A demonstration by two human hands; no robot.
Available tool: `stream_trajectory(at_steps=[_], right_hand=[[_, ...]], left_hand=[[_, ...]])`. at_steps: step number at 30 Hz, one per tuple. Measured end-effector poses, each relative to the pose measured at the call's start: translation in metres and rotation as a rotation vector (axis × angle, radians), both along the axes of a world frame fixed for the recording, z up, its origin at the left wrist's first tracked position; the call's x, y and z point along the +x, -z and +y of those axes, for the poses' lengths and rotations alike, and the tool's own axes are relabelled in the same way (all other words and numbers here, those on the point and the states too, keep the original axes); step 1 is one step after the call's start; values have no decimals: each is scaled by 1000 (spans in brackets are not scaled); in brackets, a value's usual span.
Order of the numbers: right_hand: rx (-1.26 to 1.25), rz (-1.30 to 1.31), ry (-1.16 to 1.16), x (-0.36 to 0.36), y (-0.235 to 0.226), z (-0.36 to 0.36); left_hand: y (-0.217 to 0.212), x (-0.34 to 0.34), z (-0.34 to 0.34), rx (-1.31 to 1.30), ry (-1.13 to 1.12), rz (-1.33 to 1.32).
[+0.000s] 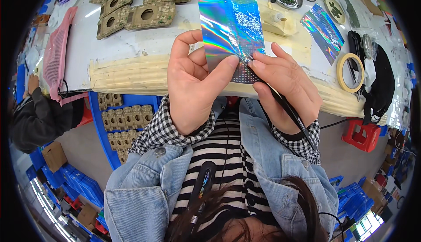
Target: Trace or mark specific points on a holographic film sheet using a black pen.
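- Two hands work at one holographic sheet, held up over the table's near edge, in front of the body. Taking that sheet as the landmark below.
- Left hand: at its near-left side, pinching it — thumb on the face, other fingers partly hidden behind it.
- Right hand: off its near-right corner, thumb and fingers closed around black tweezers.
- Key relation: the sheet lies ahead and left of the right hand. Its long axis runs away from the body, far end leaning slightly left. Tweezers come in diagonally from near-right, tips at the sheet's lower part, just beside the left thumb. Whether tips touch the face or grip anything — can't tell, too small.
- Left thumb is already on the face; the right hand reaches that spot via the tweezers.
- Left of the sheet: camouflage pieces with round holes, flat on the table.
- Right of it: a second shiny sheet, then a tape roll.
- Right of its far end: a round dish with small dark parts.
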State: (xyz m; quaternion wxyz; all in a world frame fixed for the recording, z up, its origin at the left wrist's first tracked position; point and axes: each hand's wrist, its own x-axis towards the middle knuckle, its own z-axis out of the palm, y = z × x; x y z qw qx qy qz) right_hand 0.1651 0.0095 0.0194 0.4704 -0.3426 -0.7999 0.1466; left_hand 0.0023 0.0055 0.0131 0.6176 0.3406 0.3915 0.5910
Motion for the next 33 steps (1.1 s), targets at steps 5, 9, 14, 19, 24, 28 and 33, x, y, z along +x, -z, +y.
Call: stream_trajectory(at_steps=[5, 9, 14, 19, 24, 28, 33], right_hand=[[-1, 14, -5, -1, 2, 3], [-5, 7, -4, -3, 2, 4], [-17, 7, 3, -5, 3, 5], [-12, 9, 13, -5, 4, 6], [-23, 6, 18, -5, 4, 6], [-30, 9, 19, -5, 4, 6], [-39, 21, 13, -5, 3, 7]], left_hand=[[2, -3, 2, -25, 8, -1], [3, -3, 3, -23, -2, 1], [4, -3, 4, -13, -10, -8], [4, -3, 4, -8, -2, -29], [5, -3, 5, -7, -4, -30], [4, -3, 3, 0, -8, -15], [7, -2, 2, 56, -35, -8]])
